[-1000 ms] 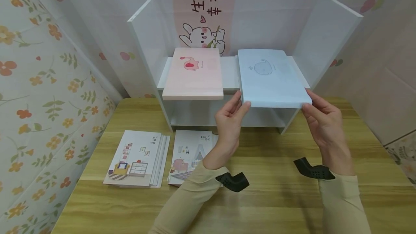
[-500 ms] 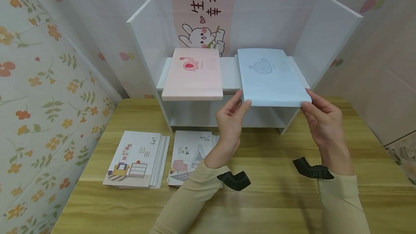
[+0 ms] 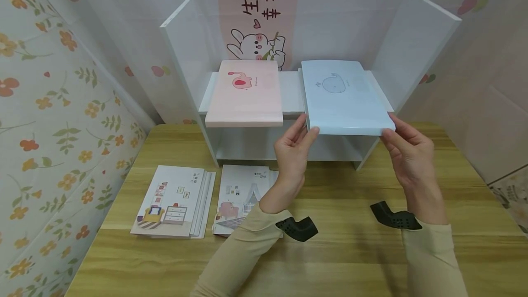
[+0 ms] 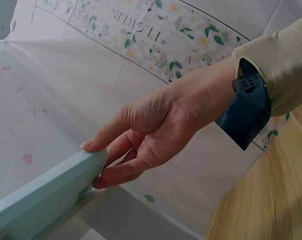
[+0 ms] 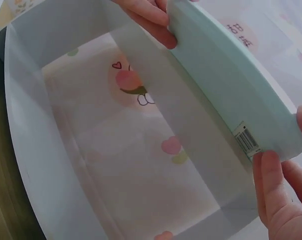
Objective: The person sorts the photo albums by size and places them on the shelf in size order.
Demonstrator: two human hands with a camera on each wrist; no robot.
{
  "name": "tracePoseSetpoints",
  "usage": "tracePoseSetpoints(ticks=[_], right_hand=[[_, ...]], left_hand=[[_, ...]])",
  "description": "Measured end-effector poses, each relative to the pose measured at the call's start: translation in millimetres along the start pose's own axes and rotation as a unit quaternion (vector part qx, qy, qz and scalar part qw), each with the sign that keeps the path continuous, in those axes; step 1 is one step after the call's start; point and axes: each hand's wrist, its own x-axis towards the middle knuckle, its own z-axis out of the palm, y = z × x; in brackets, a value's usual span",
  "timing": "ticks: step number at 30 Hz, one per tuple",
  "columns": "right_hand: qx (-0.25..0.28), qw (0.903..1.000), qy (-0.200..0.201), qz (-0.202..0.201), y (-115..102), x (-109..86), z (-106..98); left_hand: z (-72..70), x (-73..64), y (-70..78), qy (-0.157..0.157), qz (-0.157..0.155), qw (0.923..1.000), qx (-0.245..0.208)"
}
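Observation:
A thick light blue book (image 3: 344,100) with a whale drawing lies flat on the right side of the white shelf's upper board. Its front edge overhangs the board. My left hand (image 3: 290,155) pinches the front left corner, thumb at the edge and fingers at the side. My right hand (image 3: 412,159) holds the front right corner in the same manner, also visible in the left wrist view. Under the blue book, the edge of another item shows at its left. A pink book (image 3: 247,93) with an elephant drawing lies to the left, untouched.
The white shelf (image 3: 185,49) has tall side panels and a lower compartment. In front, on the wooden table (image 3: 330,260), lie a left stack of white illustrated booklets (image 3: 169,203) and another stack (image 3: 237,196), partly behind my left forearm. Patterned curtains surround the table.
The blue book's front edge has settled very slightly, with both hands still holding its corners. Otherwise nothing has visibly moved.

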Motion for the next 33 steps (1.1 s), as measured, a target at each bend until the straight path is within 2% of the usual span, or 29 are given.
tracePoseSetpoints(ticks=[12,18,22,28,33], right_hand=[[-0.025,0.9996,0.010,0.004,0.0,-7.2,-0.9],[-0.041,0.9988,0.012,0.025,0.9,-18.5,-3.7],[-0.036,0.9987,0.006,0.034,4.7,-25.5,-3.2],[-0.059,0.9975,-0.012,0.037,15.5,-34.2,-1.6],[-0.057,0.9968,-0.034,0.045,26.2,-41.7,-0.3]], left_hand=[[-6.6,-6.1,2.5,-0.006,-0.004,0.9999,0.014],[-11.3,-9.9,2.8,-0.011,-0.006,0.9996,0.024],[-15.4,-13.2,2.4,-0.015,-0.011,0.9992,0.036],[-23.3,-18.2,1.3,-0.033,-0.015,0.9979,0.054],[-30.6,-21.8,-0.3,-0.032,-0.025,0.9969,0.067]])
